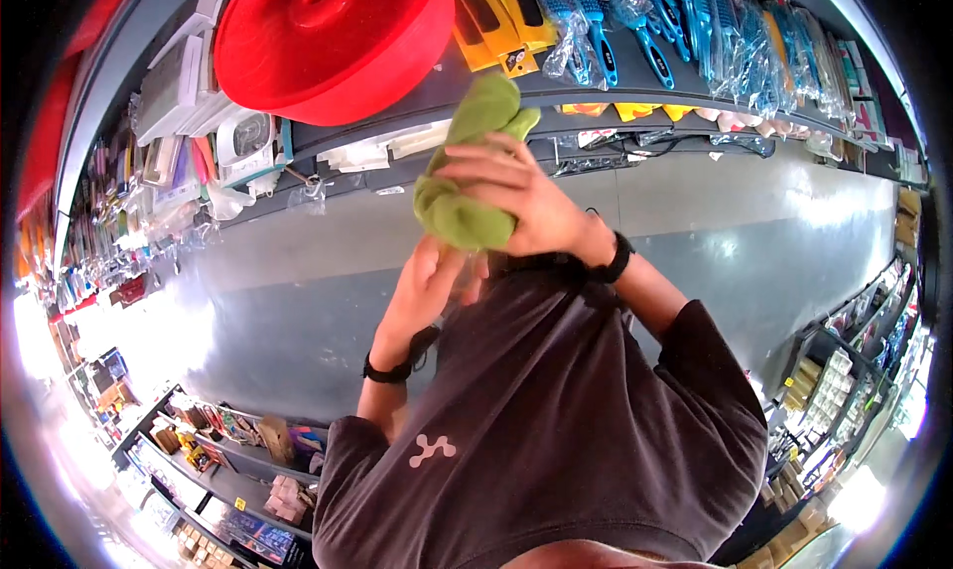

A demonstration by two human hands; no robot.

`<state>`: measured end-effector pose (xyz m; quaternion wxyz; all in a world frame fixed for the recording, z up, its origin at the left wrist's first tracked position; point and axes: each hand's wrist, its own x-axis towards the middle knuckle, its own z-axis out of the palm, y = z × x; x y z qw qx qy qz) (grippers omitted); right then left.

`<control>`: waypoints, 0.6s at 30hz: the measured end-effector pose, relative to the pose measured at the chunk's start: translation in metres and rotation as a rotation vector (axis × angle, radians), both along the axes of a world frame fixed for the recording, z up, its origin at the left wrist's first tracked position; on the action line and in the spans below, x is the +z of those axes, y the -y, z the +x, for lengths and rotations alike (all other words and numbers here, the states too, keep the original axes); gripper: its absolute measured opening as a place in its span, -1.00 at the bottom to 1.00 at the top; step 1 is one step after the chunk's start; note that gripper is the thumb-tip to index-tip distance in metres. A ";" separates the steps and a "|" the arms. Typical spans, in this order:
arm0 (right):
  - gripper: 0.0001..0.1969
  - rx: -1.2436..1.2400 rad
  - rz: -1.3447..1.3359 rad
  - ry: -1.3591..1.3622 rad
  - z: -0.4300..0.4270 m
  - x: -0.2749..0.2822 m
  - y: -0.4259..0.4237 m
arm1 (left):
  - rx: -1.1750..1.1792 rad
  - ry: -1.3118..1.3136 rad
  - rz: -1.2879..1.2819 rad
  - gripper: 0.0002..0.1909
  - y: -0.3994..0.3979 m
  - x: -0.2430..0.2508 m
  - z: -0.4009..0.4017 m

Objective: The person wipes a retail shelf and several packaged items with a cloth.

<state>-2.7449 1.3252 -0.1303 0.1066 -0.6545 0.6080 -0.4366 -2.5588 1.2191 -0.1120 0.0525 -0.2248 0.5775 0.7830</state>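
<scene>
A bunched green cloth (465, 215) is in front of my chest, close to the edge of the shelf. My right hand (532, 200) wraps over it from the right, fingers laid across its middle. The upper part of the cloth stands out beyond those fingers towards the shelf. Just below the cloth's lower end is my left hand (428, 278), with its fingertips partly hidden and blurred. Whether the left fingers grip the cloth or only touch it cannot be told.
A red plastic basin (335, 48) sits on the grey shelf (406, 96) ahead. To its right lie yellow-packed goods (499, 21) and several blue hairbrushes (595, 25) in clear wrapping. Boxes (175, 85) stand at the left. More stocked shelves (246, 487) are behind me.
</scene>
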 end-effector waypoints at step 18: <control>-0.54 -0.054 -0.244 -0.253 0.012 0.032 -0.006 | -0.010 -0.318 -0.332 -0.84 0.008 -0.005 -0.004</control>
